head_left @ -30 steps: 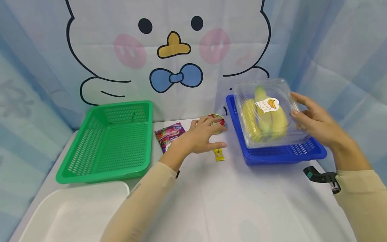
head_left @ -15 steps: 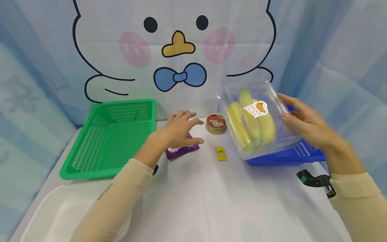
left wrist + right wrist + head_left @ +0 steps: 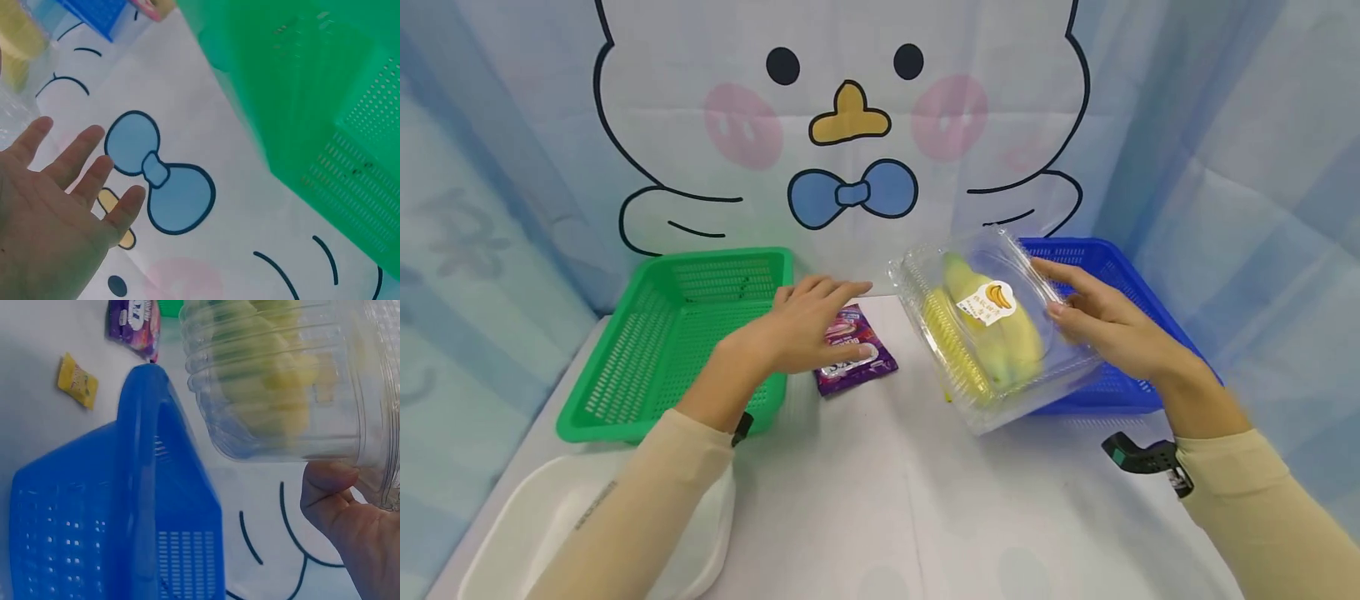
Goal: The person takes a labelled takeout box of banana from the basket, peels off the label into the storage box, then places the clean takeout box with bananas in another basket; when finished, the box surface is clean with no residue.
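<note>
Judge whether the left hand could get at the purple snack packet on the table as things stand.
Probably yes. The left hand hovers open just over the purple snack packet, nothing lying between them; the clear banana box, gripped by the right hand, stays off to the side.

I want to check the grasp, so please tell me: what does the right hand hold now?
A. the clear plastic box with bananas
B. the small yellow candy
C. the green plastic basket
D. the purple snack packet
A: the right hand grips the clear plastic box with bananas, tilted above the blue plastic basket.

cartoon backdrop (image 3: pixel 850 125) — white table (image 3: pixel 925 500)
</note>
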### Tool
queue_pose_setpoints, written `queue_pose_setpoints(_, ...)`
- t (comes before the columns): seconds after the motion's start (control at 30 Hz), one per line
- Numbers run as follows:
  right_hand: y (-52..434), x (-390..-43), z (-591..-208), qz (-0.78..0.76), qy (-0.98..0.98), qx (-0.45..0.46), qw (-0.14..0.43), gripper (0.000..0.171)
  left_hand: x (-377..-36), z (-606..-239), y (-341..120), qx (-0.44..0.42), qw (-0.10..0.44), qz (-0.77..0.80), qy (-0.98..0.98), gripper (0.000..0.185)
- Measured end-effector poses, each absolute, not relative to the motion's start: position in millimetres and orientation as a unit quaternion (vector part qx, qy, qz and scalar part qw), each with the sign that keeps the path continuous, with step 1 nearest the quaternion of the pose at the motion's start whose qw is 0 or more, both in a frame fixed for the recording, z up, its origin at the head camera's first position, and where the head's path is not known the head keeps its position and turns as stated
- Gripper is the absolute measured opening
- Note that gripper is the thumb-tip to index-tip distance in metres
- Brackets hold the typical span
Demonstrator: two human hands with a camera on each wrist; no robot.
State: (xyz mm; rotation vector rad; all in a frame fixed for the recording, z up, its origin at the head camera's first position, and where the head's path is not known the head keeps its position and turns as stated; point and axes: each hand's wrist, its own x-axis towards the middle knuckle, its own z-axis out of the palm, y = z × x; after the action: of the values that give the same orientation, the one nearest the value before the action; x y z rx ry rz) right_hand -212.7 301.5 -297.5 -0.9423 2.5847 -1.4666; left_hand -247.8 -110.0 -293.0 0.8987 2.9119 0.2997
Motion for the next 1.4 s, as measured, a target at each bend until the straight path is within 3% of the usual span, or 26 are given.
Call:
queue_pose_setpoints(0.57,252.8,-213.5,-316.8,-0.447,0.815,-0.36,0.076,0.057,-221.8,-298.3,-149.8,0.298,0.036,0.132,0.945,0.114)
queue_pose_setpoints(0.8,230.7,-212.0,-327.5,-0.467,0.795,-0.366,0.123,0.057,-202.8,-298.6,-168.9,0.286,0.039,0.126,0.949,0.117)
queue_pose_setpoints(1.13,212.8,-210.9,-337.7,-0.421,0.808,-0.395,0.122,0.055,-184.9,-298.8,-178.6,0.288,0.062,0.156,0.943,0.122)
queue_pose_setpoints(1.4,198.6,-212.5,-345.9,-0.434,0.785,-0.402,0.182,0.054,-167.3,-298.6,-184.1,0.29,0.089,0.185,0.935,0.124)
